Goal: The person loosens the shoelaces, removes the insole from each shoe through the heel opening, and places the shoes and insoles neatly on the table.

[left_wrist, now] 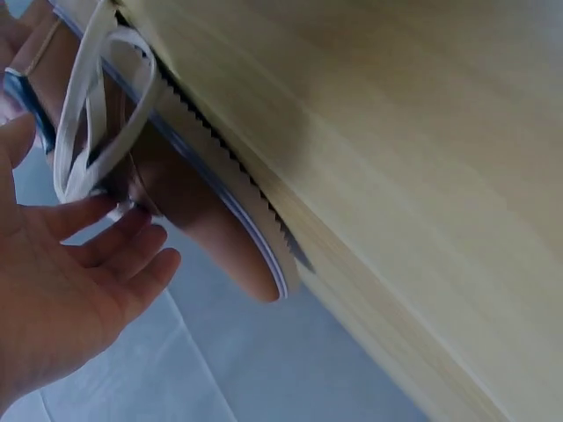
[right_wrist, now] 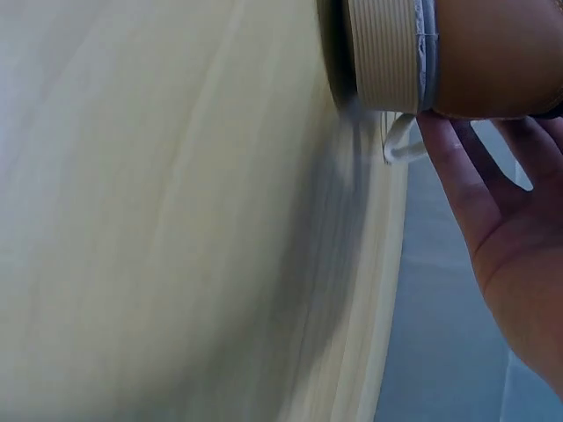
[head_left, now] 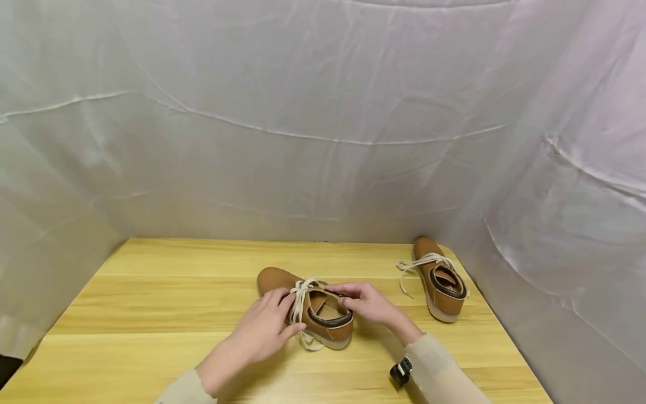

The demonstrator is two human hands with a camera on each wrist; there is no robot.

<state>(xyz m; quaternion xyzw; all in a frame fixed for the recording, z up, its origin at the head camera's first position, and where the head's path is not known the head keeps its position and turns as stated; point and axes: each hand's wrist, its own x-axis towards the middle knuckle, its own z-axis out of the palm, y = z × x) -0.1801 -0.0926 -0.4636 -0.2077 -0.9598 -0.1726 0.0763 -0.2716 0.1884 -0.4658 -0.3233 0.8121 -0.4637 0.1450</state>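
A brown lace-up shoe (head_left: 328, 331) with cream laces (head_left: 301, 297) stands on the wooden table, its toe toward the back left. My left hand (head_left: 264, 325) lies over the front of it, fingers loosely bent against the upper by the laces and thumb stretched out along the near side. In the left wrist view, lace loops (left_wrist: 92, 114) hang close to those fingers. My right hand (head_left: 368, 306) touches the shoe's far side by the collar, its fingers mostly straight and the thumb near the opening. In the right wrist view its fingertips are hidden behind the heel (right_wrist: 493, 57).
A second brown shoe (head_left: 446, 303) stands at the back right of the table (head_left: 151, 314), its cream laces loose over its left side. Grey cloth walls (head_left: 313, 185) rise behind the table and at both sides. A small black device (head_left: 401, 371) sits at my right wrist.
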